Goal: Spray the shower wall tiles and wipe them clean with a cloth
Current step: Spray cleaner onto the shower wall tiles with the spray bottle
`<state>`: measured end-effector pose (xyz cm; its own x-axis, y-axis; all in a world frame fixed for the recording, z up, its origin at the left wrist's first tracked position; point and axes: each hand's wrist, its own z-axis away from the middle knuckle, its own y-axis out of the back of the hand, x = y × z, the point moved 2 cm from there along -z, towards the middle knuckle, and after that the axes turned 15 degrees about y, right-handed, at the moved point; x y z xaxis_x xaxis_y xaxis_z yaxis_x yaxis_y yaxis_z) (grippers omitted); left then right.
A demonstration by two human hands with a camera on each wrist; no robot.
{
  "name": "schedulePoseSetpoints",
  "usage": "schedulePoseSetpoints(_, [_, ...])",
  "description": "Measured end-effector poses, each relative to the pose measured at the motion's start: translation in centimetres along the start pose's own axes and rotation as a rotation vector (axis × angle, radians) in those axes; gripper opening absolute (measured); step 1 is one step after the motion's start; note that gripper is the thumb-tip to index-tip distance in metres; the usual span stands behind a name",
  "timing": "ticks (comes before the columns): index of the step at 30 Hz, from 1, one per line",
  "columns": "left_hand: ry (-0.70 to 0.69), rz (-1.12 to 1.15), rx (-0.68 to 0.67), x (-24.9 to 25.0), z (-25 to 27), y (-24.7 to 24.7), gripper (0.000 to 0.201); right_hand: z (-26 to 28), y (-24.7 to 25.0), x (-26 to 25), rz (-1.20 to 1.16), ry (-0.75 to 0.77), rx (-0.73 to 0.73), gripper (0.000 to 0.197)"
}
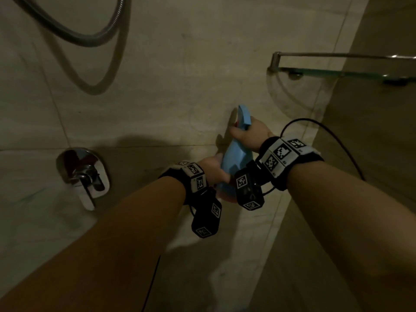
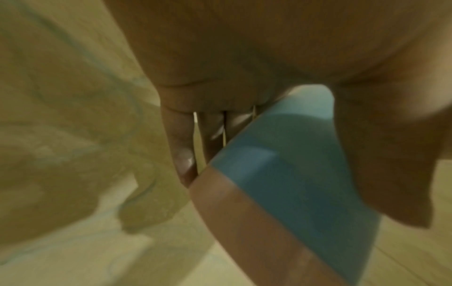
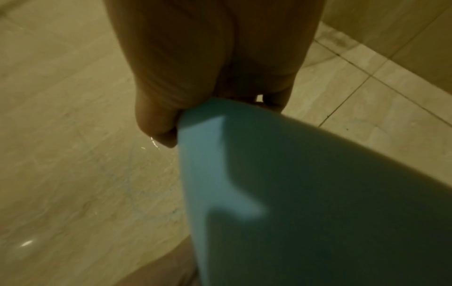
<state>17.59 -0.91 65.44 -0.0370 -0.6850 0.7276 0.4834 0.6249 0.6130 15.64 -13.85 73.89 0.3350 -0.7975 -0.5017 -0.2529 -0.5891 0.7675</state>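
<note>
A light blue spray bottle [image 1: 235, 157] is held up close to the beige wall tiles [image 1: 180, 75], its spray head [image 1: 244, 117] pointing at the wall. My right hand [image 1: 247, 134] grips the bottle's neck just below the head; in the right wrist view the right hand [image 3: 195, 87] closes round the top of the bottle [image 3: 293, 193]. My left hand [image 1: 215, 168] holds the bottle's lower body. In the left wrist view the bottle [image 2: 281, 183] sits between the left thumb and fingers [image 2: 181, 139]. Wet glints show on the tile [image 3: 154, 143].
A grey shower hose [image 1: 90, 39] loops down at the upper left. A chrome mixer valve [image 1: 83, 174] sticks out of the wall at the left. A glass corner shelf [image 1: 337, 73] juts out at the upper right. A black cable [image 1: 337, 140] trails from my right wrist.
</note>
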Motion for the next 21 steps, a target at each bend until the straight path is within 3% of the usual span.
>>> schedulePoseSetpoints(3, [0.01,-0.013,-0.041,-0.2,0.5,-0.4,0.098,0.3,-0.5,0.8,-0.068,-0.029,0.012,0.029])
schedulePoseSetpoints(10, [0.041,0.002,-0.131,-0.4,0.5,-2.7,0.096,2.6,-1.5,4.3,-0.183,-0.054,0.081,0.034])
schedulePoseSetpoints(14, [0.014,-0.024,-0.185,-1.2,-2.7,-4.5,0.106,3.8,-1.3,5.7,-0.171,-0.067,0.084,0.031])
schedulePoseSetpoints(21, [0.022,-0.075,-0.205,-2.2,-6.2,-6.2,0.094,4.4,-1.2,6.6,-0.081,-0.085,0.1,0.023])
